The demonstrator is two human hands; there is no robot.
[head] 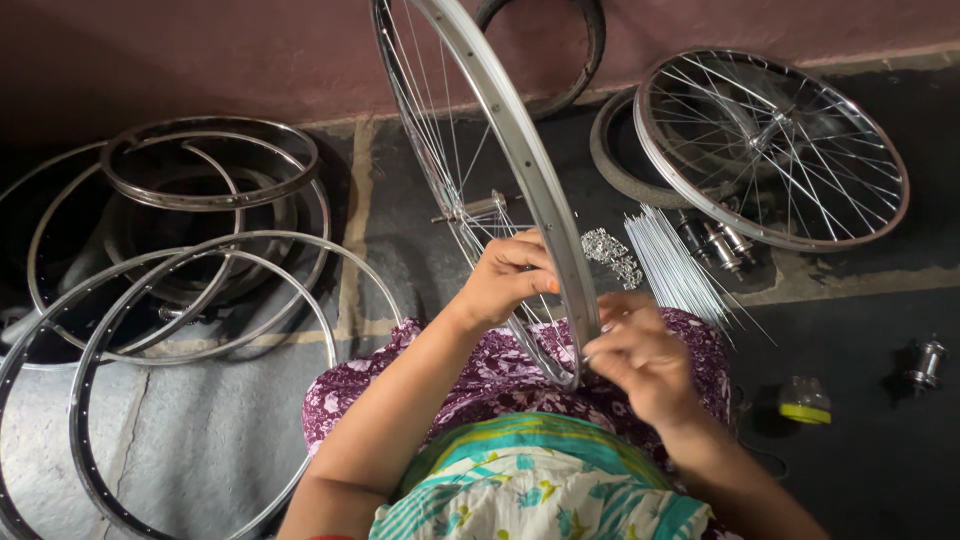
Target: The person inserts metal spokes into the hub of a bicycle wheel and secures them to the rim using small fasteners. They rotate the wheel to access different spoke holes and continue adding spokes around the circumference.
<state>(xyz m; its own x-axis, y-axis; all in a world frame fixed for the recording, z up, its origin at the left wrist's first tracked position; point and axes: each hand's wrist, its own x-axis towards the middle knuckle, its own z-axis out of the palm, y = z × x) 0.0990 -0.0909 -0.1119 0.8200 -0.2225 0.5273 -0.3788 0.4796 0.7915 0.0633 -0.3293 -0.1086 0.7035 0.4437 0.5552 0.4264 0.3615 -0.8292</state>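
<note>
Your left hand (505, 280) grips the wheel rim (530, 170) at frame centre while your right hand (640, 355) pinches a spoke end; you're lacing spokes, so next seat it carefully.

Bare rims (200, 260), loose spokes (672, 262)

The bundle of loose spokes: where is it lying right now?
In the head view, the bundle of loose spokes lies on the floor right of the held wheel, just beyond the right hand, beside the finished wheel.
</note>
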